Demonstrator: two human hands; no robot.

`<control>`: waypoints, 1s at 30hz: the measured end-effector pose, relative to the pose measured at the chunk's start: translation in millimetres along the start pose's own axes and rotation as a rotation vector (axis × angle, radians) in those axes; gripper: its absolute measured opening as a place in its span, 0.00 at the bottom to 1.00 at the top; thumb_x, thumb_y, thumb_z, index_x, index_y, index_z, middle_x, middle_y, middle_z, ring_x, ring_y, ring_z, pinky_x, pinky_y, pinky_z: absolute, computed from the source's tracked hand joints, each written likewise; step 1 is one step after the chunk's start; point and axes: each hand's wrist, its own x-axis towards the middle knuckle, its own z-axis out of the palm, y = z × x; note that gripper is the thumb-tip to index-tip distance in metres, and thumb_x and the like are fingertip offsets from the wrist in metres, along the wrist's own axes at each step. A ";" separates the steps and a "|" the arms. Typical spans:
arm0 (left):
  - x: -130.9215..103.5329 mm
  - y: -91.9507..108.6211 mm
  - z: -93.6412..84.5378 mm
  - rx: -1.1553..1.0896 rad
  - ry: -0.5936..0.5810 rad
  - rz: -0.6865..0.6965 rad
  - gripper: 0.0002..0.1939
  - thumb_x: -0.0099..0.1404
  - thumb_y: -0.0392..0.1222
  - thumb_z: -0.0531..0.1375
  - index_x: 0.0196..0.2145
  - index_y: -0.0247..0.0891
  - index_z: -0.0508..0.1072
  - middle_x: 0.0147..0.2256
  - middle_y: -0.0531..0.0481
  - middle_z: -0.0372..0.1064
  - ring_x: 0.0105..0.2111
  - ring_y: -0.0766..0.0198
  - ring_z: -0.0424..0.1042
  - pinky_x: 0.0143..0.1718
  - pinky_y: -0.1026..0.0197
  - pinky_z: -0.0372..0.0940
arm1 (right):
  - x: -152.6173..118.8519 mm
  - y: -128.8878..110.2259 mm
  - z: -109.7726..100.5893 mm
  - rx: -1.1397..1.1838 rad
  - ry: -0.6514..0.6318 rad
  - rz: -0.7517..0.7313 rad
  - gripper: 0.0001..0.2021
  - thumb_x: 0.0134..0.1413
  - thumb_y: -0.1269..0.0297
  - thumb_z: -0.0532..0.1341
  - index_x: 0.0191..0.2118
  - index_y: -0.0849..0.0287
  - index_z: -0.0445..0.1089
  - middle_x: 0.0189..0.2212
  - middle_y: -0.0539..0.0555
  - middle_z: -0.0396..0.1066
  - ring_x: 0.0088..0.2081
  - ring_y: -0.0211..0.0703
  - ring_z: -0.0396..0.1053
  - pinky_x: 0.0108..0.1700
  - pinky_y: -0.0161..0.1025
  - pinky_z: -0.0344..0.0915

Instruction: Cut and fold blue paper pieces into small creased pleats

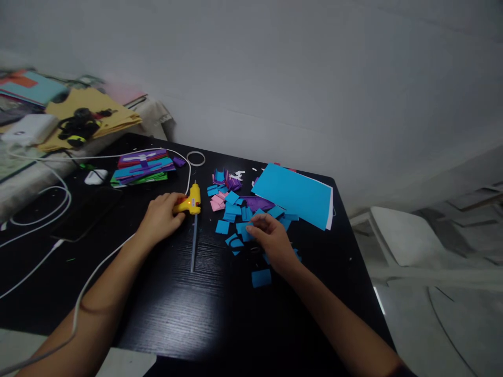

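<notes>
My left hand is closed around the handle of a yellow hot glue gun, whose nozzle points away from me. A long glue stick sticks out of its back end toward me. My right hand has its thumb and fingers pinched at a small blue paper piece. Around it lie several blue paper cut-outs, one of them a folded blue piece closer to me. Small pink paper pieces and purple scraps sit just beyond.
A blue sheet lies over white paper at the table's back right. Stacked coloured paper, a tape ring, a phone and a white cable are on the left. A white chair stands at the right.
</notes>
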 end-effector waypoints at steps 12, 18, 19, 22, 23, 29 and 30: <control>-26.5 70.7 -34.2 -0.292 0.066 0.102 0.16 0.69 0.47 0.55 0.48 0.38 0.76 0.44 0.42 0.74 0.45 0.50 0.73 0.48 0.51 0.66 | -24.5 -8.0 -2.2 -0.034 -0.110 -0.070 0.15 0.44 0.62 0.74 0.38 0.56 0.72 0.30 0.47 0.74 0.33 0.39 0.73 0.39 0.38 0.69; -70.6 136.1 -43.3 -0.683 -0.336 0.217 0.15 0.71 0.53 0.58 0.33 0.40 0.73 0.28 0.54 0.70 0.29 0.63 0.69 0.32 0.62 0.62 | -43.2 -10.9 -0.6 -0.108 -0.269 -0.074 0.18 0.44 0.62 0.75 0.40 0.57 0.71 0.31 0.48 0.75 0.33 0.39 0.74 0.39 0.39 0.70; -75.5 139.1 -41.1 -0.695 -0.360 0.218 0.16 0.72 0.53 0.58 0.31 0.40 0.72 0.27 0.55 0.68 0.28 0.64 0.68 0.31 0.63 0.61 | -45.8 -10.5 -1.5 -0.124 -0.282 -0.075 0.18 0.43 0.63 0.76 0.40 0.57 0.71 0.31 0.48 0.75 0.33 0.39 0.75 0.40 0.39 0.71; -85.4 138.8 -34.5 -0.710 -0.425 0.215 0.16 0.73 0.52 0.55 0.32 0.39 0.71 0.27 0.56 0.66 0.27 0.65 0.65 0.29 0.63 0.58 | -52.3 -8.5 -5.7 -0.172 -0.304 -0.070 0.19 0.41 0.63 0.77 0.39 0.57 0.71 0.30 0.48 0.75 0.32 0.39 0.75 0.39 0.39 0.72; -87.8 137.8 -32.9 -0.714 -0.443 0.219 0.16 0.74 0.51 0.55 0.33 0.39 0.72 0.28 0.55 0.67 0.28 0.65 0.65 0.30 0.63 0.58 | -54.2 -7.5 -7.1 -0.179 -0.307 -0.066 0.19 0.41 0.62 0.77 0.39 0.57 0.72 0.30 0.48 0.75 0.32 0.39 0.75 0.38 0.39 0.72; -101.5 140.4 -26.9 -0.805 -0.333 0.167 0.16 0.73 0.50 0.55 0.34 0.39 0.74 0.29 0.54 0.69 0.30 0.64 0.67 0.34 0.62 0.61 | -66.4 1.3 -10.4 -0.028 -0.311 0.077 0.21 0.42 0.59 0.77 0.41 0.59 0.72 0.30 0.50 0.79 0.32 0.41 0.79 0.39 0.42 0.75; -103.6 141.7 -25.2 -0.812 -0.311 0.152 0.16 0.73 0.51 0.55 0.34 0.39 0.75 0.28 0.54 0.69 0.30 0.64 0.67 0.33 0.62 0.61 | -68.6 2.8 -10.3 0.009 -0.312 0.110 0.22 0.42 0.59 0.77 0.41 0.60 0.72 0.30 0.50 0.79 0.32 0.42 0.80 0.40 0.42 0.76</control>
